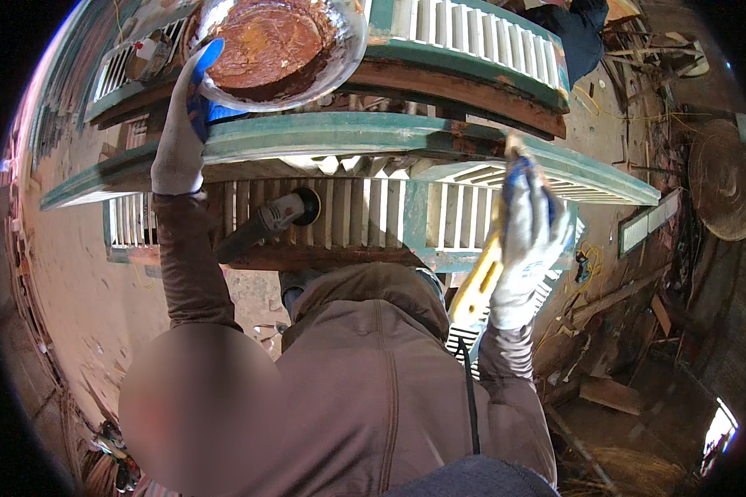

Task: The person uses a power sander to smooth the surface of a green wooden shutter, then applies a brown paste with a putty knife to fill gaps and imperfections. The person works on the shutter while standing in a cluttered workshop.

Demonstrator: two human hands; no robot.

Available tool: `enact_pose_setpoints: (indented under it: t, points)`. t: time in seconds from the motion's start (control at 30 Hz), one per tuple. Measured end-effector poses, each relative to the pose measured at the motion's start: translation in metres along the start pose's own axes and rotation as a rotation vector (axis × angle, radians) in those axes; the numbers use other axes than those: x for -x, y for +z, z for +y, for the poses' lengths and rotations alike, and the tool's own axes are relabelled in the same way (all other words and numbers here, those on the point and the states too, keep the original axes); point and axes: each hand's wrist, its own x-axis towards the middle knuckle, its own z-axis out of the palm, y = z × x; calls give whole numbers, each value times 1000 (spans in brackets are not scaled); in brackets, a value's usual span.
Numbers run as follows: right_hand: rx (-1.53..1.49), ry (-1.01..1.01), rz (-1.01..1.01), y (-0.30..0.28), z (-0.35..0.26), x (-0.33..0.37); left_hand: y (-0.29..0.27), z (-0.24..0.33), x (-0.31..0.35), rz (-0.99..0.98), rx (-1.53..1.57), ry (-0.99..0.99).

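Observation:
My left hand [182, 141], in a white and blue glove, grips the rim of a shiny metal bowl [352, 62] at the upper left, its thumb over the edge. Reddish-brown paste [265, 45] fills much of the bowl. On the right, my gloved right hand [529, 240] is closed around a tool with a yellow handle [477, 286]; motion blur and the fingers hide its working end. Close to the fingertips runs the green edge of a louvered wooden shutter [348, 137], tilted up on its side. Brownish smears mark the glove's fingertips.
Beneath the raised shutter lies another louvered panel [381, 211], with a power sander or grinder [282, 214] resting on it. More green-framed louvers [472, 33] stand beyond. Wood scraps [613, 393] and a round woven-looking disc [724, 178] lie at the right.

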Motion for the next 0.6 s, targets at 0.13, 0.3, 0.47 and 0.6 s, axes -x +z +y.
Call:
enact_pose_setpoints:
  t: [0.13,0.3,0.47,0.6]
  points:
    - [-20,-17,-146,-9,-37,-11,-7,0,-1,-70,-119,73]
    - [-28,-48,-218,-4,-59,-15,-2,3,1,-136,-221,112]
    - [-42,99,-108,-7,-44,-12,22,26,7,-87,-92,2]
    - [-27,67,-206,-6,-57,-24,8,14,3,-187,-482,274]
